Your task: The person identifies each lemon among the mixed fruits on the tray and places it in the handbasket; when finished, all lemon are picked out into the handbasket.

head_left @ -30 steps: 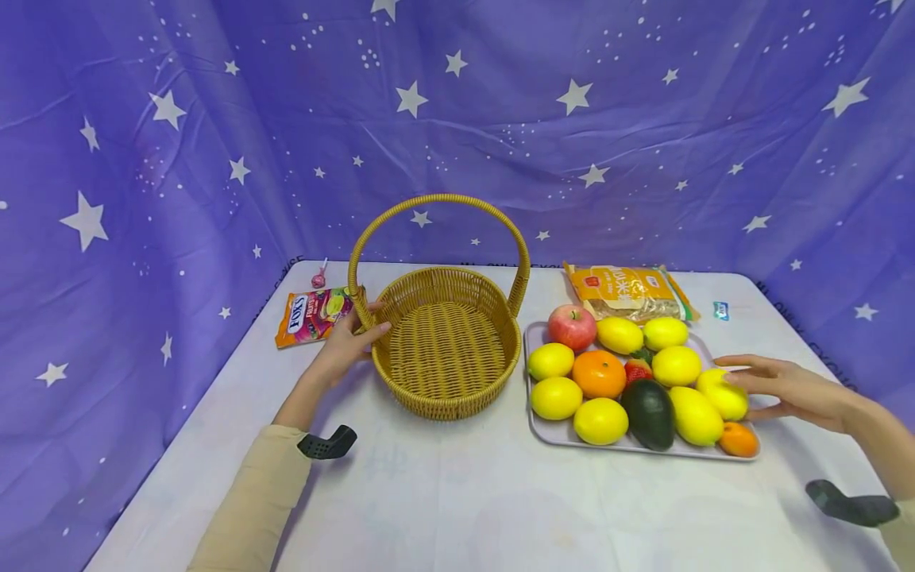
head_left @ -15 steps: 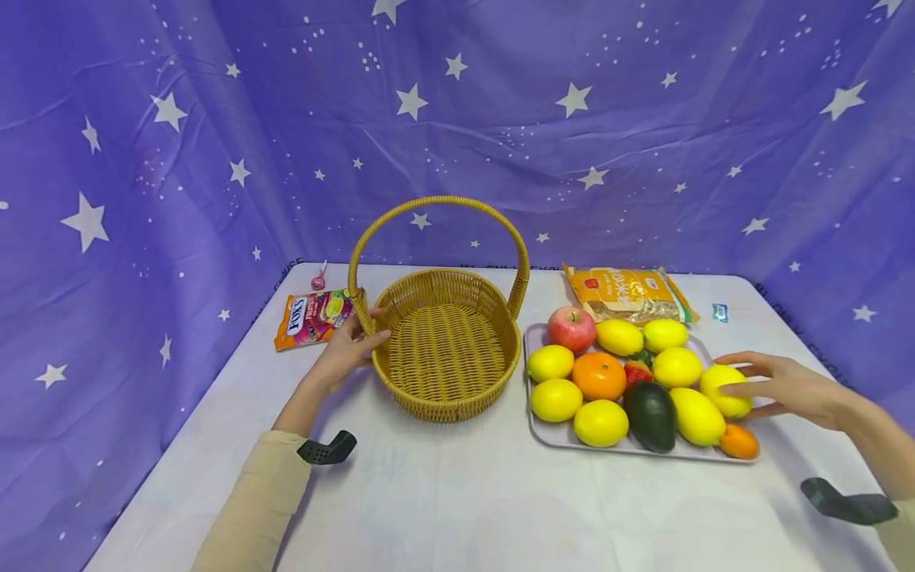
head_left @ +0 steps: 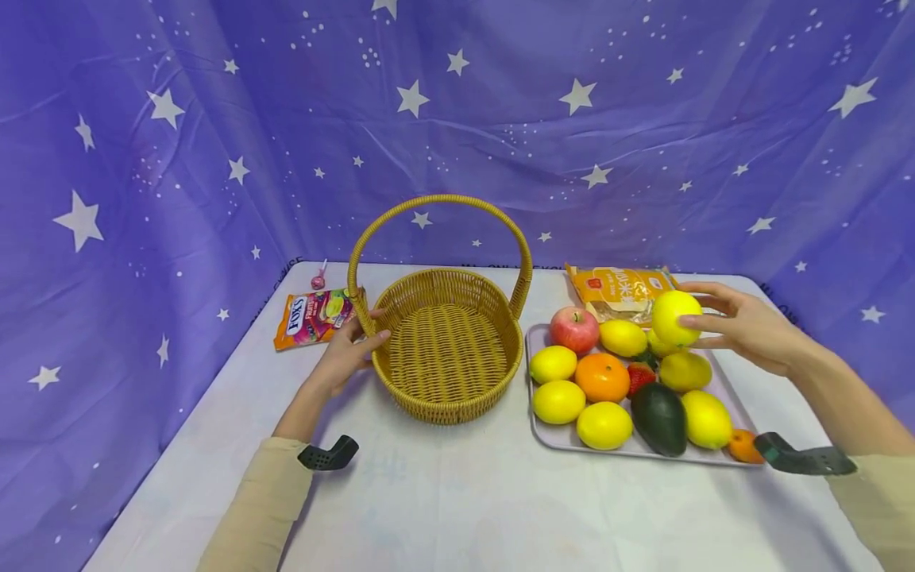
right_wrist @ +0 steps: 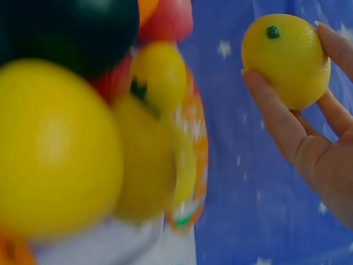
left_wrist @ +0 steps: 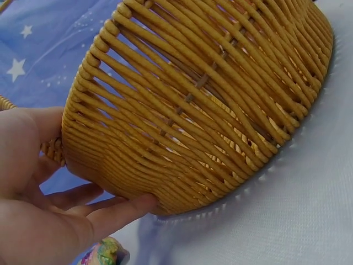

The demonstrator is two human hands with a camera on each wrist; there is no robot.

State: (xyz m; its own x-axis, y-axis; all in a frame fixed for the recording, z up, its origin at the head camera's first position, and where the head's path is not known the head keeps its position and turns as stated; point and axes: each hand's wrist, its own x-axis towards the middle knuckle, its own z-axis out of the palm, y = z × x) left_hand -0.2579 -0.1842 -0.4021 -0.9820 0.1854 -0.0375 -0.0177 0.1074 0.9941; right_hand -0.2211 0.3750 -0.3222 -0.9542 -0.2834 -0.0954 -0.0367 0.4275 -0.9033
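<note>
A round wicker basket (head_left: 448,411) with a tall arched handle stands on the table. My left hand (head_left: 345,353) grips its left side, thumb over the rim and fingers against the outer weave, as the left wrist view shows (left_wrist: 49,210). My right hand (head_left: 761,326) holds a lemon (head_left: 675,318) between thumb and fingertips, raised above the far right of the tray. In the right wrist view this lemon (right_wrist: 287,61) shows a small green stem end. The lilac tray (head_left: 729,389) bears several lemons, an avocado (head_left: 658,419), an apple (head_left: 575,330), an orange (head_left: 603,377), a strawberry (head_left: 641,380) and a small mandarin (head_left: 745,446).
Behind the tray lies an orange bag of grain (head_left: 620,287), partly covered by the held lemon. Left of the basket are a Fox's candy bag (head_left: 310,316) and a pink lollipop (head_left: 318,278). A purple star-printed curtain (head_left: 457,127) surrounds the white table (head_left: 443,508).
My right hand has lifted a lemon from the tray's right end and carried it up and to the left. My left hand has stayed on the basket.
</note>
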